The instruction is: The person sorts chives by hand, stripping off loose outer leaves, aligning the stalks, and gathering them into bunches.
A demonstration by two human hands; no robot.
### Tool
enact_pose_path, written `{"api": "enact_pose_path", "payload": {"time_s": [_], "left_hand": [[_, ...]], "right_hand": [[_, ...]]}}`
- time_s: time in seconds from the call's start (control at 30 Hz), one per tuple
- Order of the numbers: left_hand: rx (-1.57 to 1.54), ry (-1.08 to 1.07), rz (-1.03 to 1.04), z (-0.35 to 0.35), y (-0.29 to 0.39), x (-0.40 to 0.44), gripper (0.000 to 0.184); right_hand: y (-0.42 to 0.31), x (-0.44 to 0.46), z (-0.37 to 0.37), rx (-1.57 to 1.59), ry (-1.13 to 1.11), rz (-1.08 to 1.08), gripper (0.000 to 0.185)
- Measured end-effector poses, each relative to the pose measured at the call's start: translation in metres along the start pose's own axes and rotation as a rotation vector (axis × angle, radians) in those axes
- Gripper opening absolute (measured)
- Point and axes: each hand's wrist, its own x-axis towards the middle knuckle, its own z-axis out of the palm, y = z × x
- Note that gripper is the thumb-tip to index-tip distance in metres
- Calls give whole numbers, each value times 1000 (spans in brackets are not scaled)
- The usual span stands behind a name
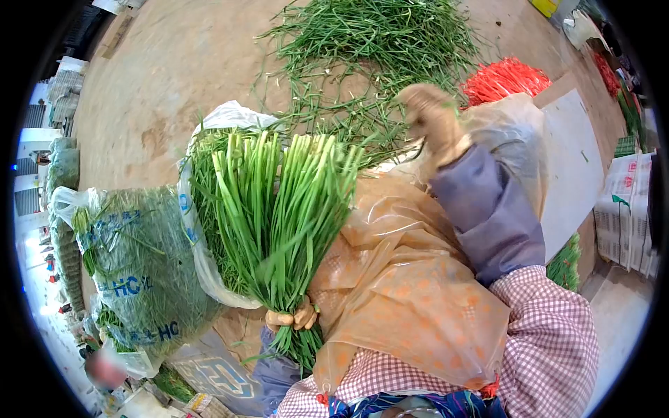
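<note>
A large fan-shaped bunch of garlic chives (279, 202) stands with its pale cut stem ends up. My left hand (294, 317), in a tan glove, is wrapped round the bunch near its leafy lower end. My right hand (432, 122), in the same kind of glove, is raised beyond my lap and smeared by motion, so I cannot make out its fingers. It is near a heap of red ties (505, 80). A translucent, orange-patterned plastic apron (411, 279) covers my lap.
Loose greens (376, 35) lie heaped and scattered on the floor (160, 83) ahead. An open white bag (233, 115) of greens stands behind the bunch, and a filled clear bag (146, 265) is at left. At right are a white board (575, 160) and a pale stack (627, 209).
</note>
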Motion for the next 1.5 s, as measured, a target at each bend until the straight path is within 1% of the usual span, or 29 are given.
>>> {"api": "enact_pose_path", "payload": {"time_s": [0.07,0.13,0.2,0.23,0.3,0.37,0.43,0.53,0.6,0.63,0.73,0.8,0.83,0.87,0.9,0.93,1.0,1.07,1.13,1.17,1.2,1.23,1.27,1.3,1.37,1.4,1.43,1.47,1.5], "left_hand": [[-43,-12,5,1,-2,1,56],[-37,-8,23,2,-2,2,56],[22,-42,6,6,3,6,55],[53,4,-1,12,3,6,52],[85,6,10,16,4,6,53],[98,-51,1,10,3,6,53],[114,-12,4,20,4,7,55],[166,47,-4,18,3,3,59],[223,80,-46,19,8,3,60],[240,80,-32,22,9,3,59],[248,22,-36,17,10,0,59],[271,12,-46,11,11,-1,59],[297,3,-60,5,13,-2,58],[325,-6,-74,0,14,-1,58],[343,-46,-65,-3,15,2,58],[351,-22,-58,-3,16,3,58],[362,35,-41,1,16,0,58],[362,55,-60,8,17,0,59],[388,48,-76,6,20,-1,59],[392,56,-75,10,21,0,59],[414,94,-75,17,22,2,59],[435,134,-68,31,25,5,59],[455,184,-61,48,29,6,58],[486,244,-64,66,35,9,59],[626,490,-138,107,54,15,57],[713,589,-159,136,68,27,56],[870,571,-181,154,84,38,53],[1026,548,-204,170,98,51,51],[1227,466,-95,186,105,65,47]], "right_hand": [[-12,17,-16,239,215,-50,18],[-8,20,-19,95,206,-10,35],[5,-11,11,-356,47,-193,65],[13,-15,7,-850,-71,-351,88],[-6,-41,31,-1057,-106,-652,92],[-17,-60,44,-856,-352,-864,85],[-19,-80,62,-999,-471,-1039,77],[0,-94,89,-1104,-664,-1180,70],[43,-79,94,-830,-795,-1409,67],[29,-81,98,-780,-815,-1405,47],[7,-83,84,-186,-809,-685,24],[-21,-79,87,190,-402,-144,18],[-36,-64,79,265,-286,34,18],[-37,-43,60,368,-364,20,19],[-40,-28,44,421,-346,4,15],[-46,-15,30,364,-313,-88,16],[-66,7,-1,269,-101,-325,17],[-76,24,-38,-188,97,-412,22],[-38,31,-42,-774,61,-562,41],[-33,23,-38,-1273,12,-689,60],[-27,1,-33,-1458,-6,-665,69],[-25,-22,-19,-1326,-72,-697,65],[-19,-42,-9,-1032,-184,-609,59],[5,-57,-4,-647,-312,-338,48],[-8,-77,15,-553,-807,303,35],[16,-81,17,-463,-882,418,35],[29,-84,28,-432,-832,558,36],[54,-79,34,-217,-832,717,37],[83,-71,37,4,-823,868,38]]}}
